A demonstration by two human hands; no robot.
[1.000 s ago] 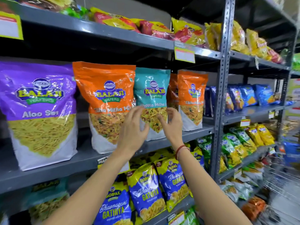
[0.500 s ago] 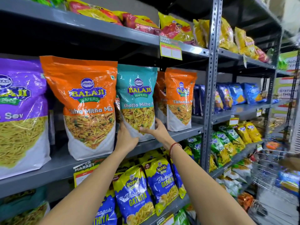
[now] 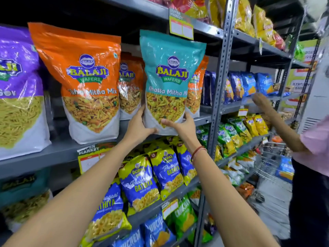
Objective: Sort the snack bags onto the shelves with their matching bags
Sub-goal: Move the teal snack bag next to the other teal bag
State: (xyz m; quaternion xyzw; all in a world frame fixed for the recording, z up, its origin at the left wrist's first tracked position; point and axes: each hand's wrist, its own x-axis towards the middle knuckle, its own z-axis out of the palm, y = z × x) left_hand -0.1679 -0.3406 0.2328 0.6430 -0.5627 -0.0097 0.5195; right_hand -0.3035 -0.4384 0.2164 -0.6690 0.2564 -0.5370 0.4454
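A teal Khatta Mitha Mix bag (image 3: 169,75) is lifted off the grey middle shelf (image 3: 58,154), in front of the orange bags. My left hand (image 3: 138,125) grips its lower left corner and my right hand (image 3: 181,124) grips its lower right corner. Behind it stand orange Mitha Mix bags: a big one (image 3: 85,82) to the left, a second one (image 3: 130,86) further back and a third (image 3: 195,93) partly hidden on the right. A purple Aloo Sev bag (image 3: 17,90) stands at the far left.
Blue and yellow Gathiya bags (image 3: 142,182) fill the shelf below. A perforated grey upright post (image 3: 219,86) divides the racks. Another person in a pink sleeve (image 3: 315,139) reaches toward blue bags (image 3: 249,84) on the right rack, beside a wire basket (image 3: 268,163).
Both hands closed on the teal bag's bottom corners and lifted it up and out from the shelf. Another person's arm has come into view on the right.
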